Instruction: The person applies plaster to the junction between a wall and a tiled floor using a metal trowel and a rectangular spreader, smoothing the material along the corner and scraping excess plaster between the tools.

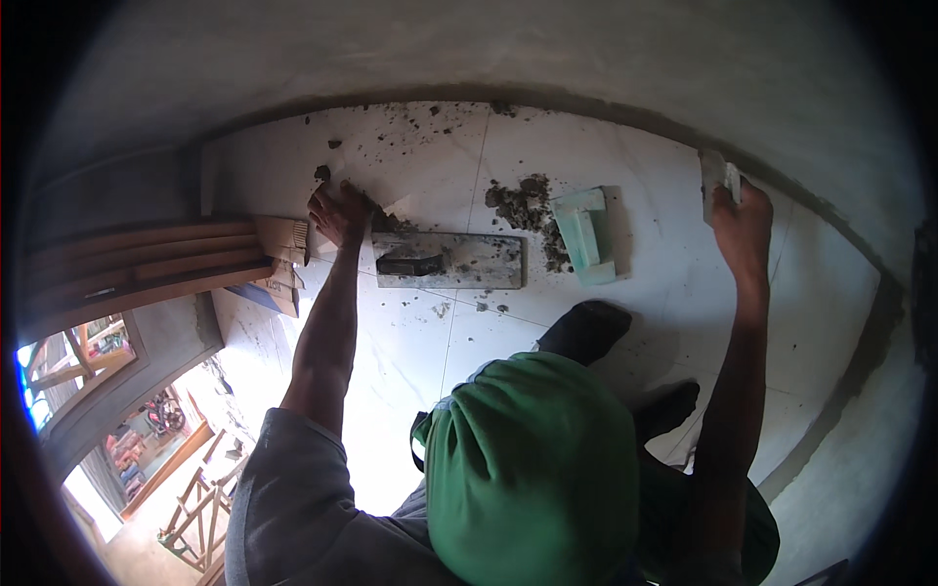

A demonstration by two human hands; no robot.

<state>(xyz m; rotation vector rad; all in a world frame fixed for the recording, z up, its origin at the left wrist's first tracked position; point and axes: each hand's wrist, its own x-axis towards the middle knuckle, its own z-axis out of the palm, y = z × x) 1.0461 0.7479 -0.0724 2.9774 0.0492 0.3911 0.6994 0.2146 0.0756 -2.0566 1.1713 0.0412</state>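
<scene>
On the white tiled floor (391,342), my left hand (339,215) reaches down beside crumbled dark mortar. Its fingers are bent and somewhat apart, and I see nothing held in them. Just to its right lies a flat rectangular plastering trowel (479,262) with a dark handle, smeared with mortar. My right hand (743,225) is closed around a pale tool with a flat blade (711,181), perhaps a small float or scraper, close to the base of the wall. Between the hands, a light green float (584,234) rests on the tiles beside a mortar heap (523,205).
A grey plastered wall (489,49) curves around the far side and right. Wooden boards and cardboard (283,239) stand at the left. Dark-covered feet (586,330) are on the tiles, behind a green cap (532,469). A wooden frame (200,518) lies beyond the opening.
</scene>
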